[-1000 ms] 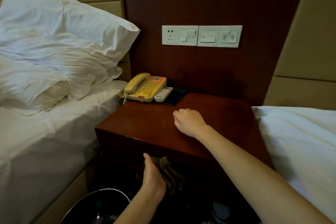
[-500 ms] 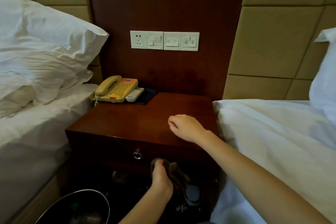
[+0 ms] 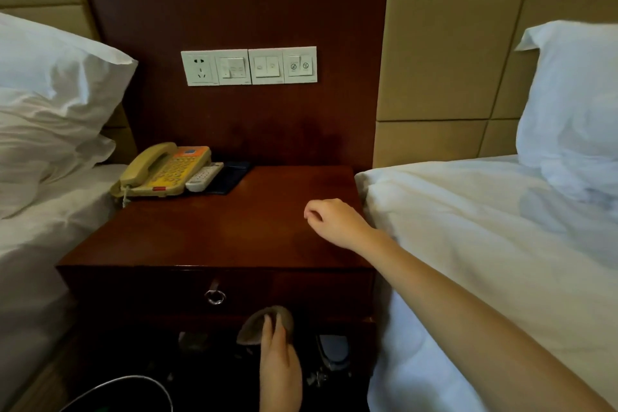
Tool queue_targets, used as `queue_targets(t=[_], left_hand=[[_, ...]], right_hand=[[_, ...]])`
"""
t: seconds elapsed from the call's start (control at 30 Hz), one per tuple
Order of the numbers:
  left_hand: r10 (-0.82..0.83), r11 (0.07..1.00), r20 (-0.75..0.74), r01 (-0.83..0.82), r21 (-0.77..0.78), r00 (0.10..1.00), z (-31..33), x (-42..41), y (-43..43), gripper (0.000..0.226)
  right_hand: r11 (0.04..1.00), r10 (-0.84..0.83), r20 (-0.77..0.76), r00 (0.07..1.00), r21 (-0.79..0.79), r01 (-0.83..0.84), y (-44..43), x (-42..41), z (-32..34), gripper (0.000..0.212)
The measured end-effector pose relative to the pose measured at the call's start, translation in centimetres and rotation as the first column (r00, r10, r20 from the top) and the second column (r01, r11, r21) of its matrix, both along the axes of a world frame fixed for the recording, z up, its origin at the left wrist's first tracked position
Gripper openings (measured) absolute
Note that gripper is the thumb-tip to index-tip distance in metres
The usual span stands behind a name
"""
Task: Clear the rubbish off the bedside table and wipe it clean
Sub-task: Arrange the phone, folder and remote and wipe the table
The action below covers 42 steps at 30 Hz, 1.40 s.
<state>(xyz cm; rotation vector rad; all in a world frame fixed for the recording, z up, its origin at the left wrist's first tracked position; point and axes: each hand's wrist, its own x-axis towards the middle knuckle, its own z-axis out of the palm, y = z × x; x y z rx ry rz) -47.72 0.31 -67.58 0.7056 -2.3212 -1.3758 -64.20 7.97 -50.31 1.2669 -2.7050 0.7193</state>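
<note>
Shifted toward the counter's [image 3: 217, 227] 3 o'clock edge, right hand [image 3: 334, 221] rests with fingers curled, nothing visible in them; left hand [image 3: 279, 358], at 6 o'clock below the drawer [image 3: 160, 291], grips the brown cloth [image 3: 257, 324].

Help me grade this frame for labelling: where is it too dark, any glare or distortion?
In the head view, under the table is nearly black, so the cloth and bin barely read; the same view gives its top a soft sheen, no harsh glare; its wide angle bends the wall panels near the edges.
</note>
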Motion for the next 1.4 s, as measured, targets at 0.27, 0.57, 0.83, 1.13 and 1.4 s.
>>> queue_targets(t=[0.27, 0.57, 0.83, 1.13, 1.4], left_hand=[[-0.404, 0.639, 0.216, 0.443, -0.629, 0.889, -1.3, -2.3, 1.9, 0.045], [-0.507, 0.235, 0.457, 0.627, -0.742, 0.731, 0.6, -4.9, 4.9, 0.049], [-0.382, -0.003, 0.586, 0.633, -0.774, 0.715, 0.7, -5.6, 5.4, 0.051], [-0.411, -0.114, 0.65, 0.672, -0.732, 0.639, 2.5, -6.2, 4.7, 0.066], [-0.457, -0.108, 0.665, 0.705, -0.701, 0.59, 2.6, -5.5, 3.4, 0.071]], right_hand=[[0.999, 0.019, -0.017, 1.0, 0.048, -0.018, -0.5, -1.2, -1.3, 0.023], [0.998, 0.035, -0.105, 0.994, 0.063, -0.028, -1.1, -1.6, -2.1, 0.025], [0.994, 0.043, -0.055, 0.998, 0.102, -0.038, -1.5, -2.1, -1.6, 0.023], [0.978, 0.046, -0.095, 0.994, 0.207, -0.025, -1.7, -1.2, -0.7, 0.022], [0.981, 0.048, -0.118, 0.992, 0.194, -0.024, -1.3, -1.1, -1.1, 0.023]])
